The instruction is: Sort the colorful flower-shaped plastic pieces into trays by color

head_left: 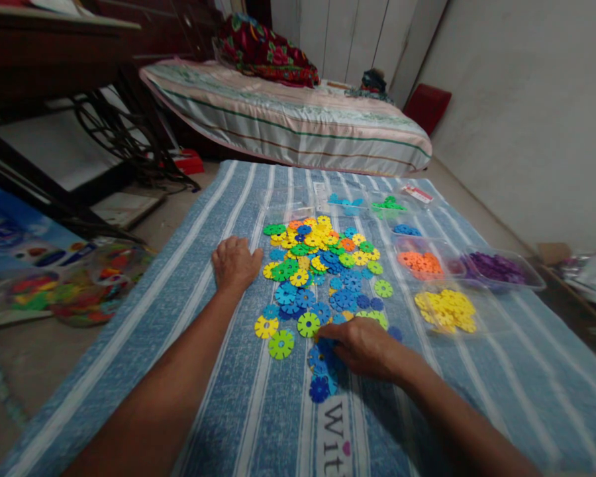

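Note:
A loose pile of plastic snowflake discs [330,262] in yellow, blue, green and orange lies on the striped cloth. My left hand [236,265] rests on the cloth left of the pile, its fingers stretched out and holding nothing. At the near side of the pile, my right hand [365,344] has its fingers drawn together and pointing down among the discs. Whatever lies between its fingertips is hidden. Beside those fingertips is a yellow-green disc [308,324]. Several blue discs [319,389] lie below that hand, and another green disc [281,344] is to the left.
Clear plastic boxes hold sorted discs: yellow [447,311], orange [421,264], purple [496,266], dark blue [407,230], green [388,205] and light blue [346,202]. A bed [298,122] stands beyond the table. Bags of colourful pieces [87,285] sit on the floor at left.

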`<state>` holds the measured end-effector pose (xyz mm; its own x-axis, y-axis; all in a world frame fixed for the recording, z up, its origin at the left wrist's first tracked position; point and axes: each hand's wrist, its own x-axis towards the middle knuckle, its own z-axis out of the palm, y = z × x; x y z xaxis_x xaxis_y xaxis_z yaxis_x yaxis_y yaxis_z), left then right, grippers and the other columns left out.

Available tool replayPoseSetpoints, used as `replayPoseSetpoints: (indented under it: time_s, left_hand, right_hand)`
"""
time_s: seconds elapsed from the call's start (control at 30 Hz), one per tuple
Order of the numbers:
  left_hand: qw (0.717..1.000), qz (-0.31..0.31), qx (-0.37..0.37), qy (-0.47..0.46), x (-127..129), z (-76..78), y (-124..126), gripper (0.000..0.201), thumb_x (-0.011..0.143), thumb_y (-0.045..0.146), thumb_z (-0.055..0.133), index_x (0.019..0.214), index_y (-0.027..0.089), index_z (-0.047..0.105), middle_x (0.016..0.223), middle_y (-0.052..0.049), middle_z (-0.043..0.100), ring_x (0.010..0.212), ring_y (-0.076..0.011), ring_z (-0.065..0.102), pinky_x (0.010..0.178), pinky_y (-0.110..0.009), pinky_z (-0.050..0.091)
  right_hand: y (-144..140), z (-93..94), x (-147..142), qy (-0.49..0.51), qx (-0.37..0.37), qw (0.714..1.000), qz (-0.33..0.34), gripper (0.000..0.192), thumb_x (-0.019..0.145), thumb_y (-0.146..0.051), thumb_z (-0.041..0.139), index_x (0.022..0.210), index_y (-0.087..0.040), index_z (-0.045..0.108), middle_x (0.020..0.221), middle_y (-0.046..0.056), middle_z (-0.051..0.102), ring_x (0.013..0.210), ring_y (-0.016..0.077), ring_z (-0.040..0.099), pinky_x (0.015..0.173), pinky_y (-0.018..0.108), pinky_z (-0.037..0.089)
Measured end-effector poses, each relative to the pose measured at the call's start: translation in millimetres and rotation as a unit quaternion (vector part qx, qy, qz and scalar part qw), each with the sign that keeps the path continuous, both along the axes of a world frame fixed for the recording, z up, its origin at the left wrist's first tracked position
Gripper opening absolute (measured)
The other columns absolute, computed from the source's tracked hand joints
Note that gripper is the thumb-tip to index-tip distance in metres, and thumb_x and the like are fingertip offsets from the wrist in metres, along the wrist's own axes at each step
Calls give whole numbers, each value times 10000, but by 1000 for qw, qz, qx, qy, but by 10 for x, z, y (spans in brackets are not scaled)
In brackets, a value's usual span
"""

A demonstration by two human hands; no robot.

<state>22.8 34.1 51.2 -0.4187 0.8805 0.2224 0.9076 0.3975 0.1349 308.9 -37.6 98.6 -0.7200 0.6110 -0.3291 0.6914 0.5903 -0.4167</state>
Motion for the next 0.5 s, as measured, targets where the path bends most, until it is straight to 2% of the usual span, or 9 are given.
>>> replayPoseSetpoints:
  time_s: [0.2,0.5]
  left_hand:
    - [1000,-3,2,9,-15,-22,1,450,906,397,412,1186,122,633,1276,-196,610,1262,-367,486,1032,-496,395]
    - [1000,-3,-3,13,-23,-12,4,445,907,402,429,1170,113,642,1277,-198,612,1265,-365,496,1037,-489,403]
  right_hand:
    - [11,38,-24,-21,-5,1000,-8,367,864,-166,626,1204,-280,700,1006,57,777,892,222,696,685,282,379]
    - [5,-120,-8,51,6,998,-47,245,866,-156,620,1074,-223,731,922,65,777,828,202,699,671,263,387]
